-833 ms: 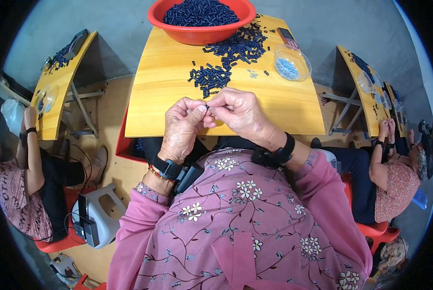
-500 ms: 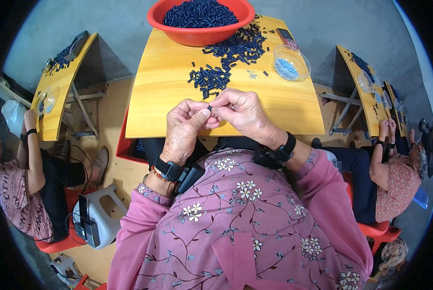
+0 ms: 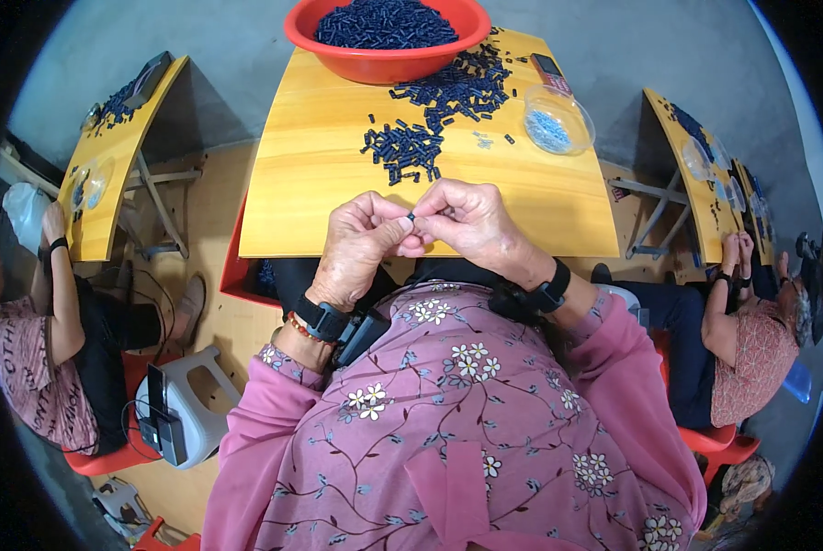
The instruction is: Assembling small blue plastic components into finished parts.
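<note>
A small dark blue plastic piece (image 3: 411, 218) is pinched between the fingertips of my two hands, just above the near edge of the yellow table (image 3: 310, 184). My left hand (image 3: 360, 241) grips it with thumb and forefinger. From the other side, the thumb and forefinger of my right hand (image 3: 474, 225) close at the same piece; whether they also hold something smaller is hidden. Beyond my fingers lies a small heap of dark blue plastic pieces (image 3: 402, 151), with a larger heap (image 3: 462, 87) farther back.
At the table's far edge a red basin (image 3: 384, 69) is full of dark pieces. A clear round dish (image 3: 558, 124) holds small light blue parts, near a phone (image 3: 547, 69). A few tiny pale parts (image 3: 483, 140) lie beside the heap. People work at tables (image 3: 127, 156) on both sides.
Both hands have shifted slightly right relative to the view, still pinching the small piece. The whole table has moved a little in the picture too.
</note>
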A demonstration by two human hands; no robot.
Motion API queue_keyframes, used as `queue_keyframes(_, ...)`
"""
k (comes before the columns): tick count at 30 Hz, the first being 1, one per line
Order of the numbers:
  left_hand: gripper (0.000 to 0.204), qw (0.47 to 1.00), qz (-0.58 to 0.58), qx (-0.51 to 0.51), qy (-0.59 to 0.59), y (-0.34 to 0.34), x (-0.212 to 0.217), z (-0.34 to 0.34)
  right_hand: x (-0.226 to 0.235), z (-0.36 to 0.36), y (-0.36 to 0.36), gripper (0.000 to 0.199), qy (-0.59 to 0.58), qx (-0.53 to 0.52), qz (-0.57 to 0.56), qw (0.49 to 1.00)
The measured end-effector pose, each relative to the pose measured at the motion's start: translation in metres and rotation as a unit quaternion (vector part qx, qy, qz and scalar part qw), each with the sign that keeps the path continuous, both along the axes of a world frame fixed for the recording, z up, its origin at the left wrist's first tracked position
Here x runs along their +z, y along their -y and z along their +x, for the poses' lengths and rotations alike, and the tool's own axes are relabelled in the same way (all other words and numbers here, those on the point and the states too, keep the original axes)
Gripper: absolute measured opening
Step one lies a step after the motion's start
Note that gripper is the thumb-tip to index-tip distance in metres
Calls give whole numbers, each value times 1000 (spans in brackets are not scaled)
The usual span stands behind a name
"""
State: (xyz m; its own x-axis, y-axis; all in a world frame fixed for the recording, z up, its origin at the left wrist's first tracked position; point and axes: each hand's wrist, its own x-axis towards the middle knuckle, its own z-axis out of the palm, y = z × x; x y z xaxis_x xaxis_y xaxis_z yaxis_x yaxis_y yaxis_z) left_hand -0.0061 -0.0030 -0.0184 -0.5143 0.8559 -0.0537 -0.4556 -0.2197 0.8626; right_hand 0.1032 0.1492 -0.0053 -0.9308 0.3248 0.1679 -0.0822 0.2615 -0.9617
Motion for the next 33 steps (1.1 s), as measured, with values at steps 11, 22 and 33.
queue_keyframes(11, 4, 999, 0, -47, 2, -1, -8, -3, 6, 11, -6, 6, 25, 57, -75, 995)
queue_keyframes(22, 12, 996, 22, 83, 11, 0, -10, -15, -3, -19, -58, 10, -20, -95, 270, 958)
queue_keyframes(33, 12, 995, 15, 93, 23, 0, -10, -16, -7, -22, -45, 8, 32, -34, 360, 932)
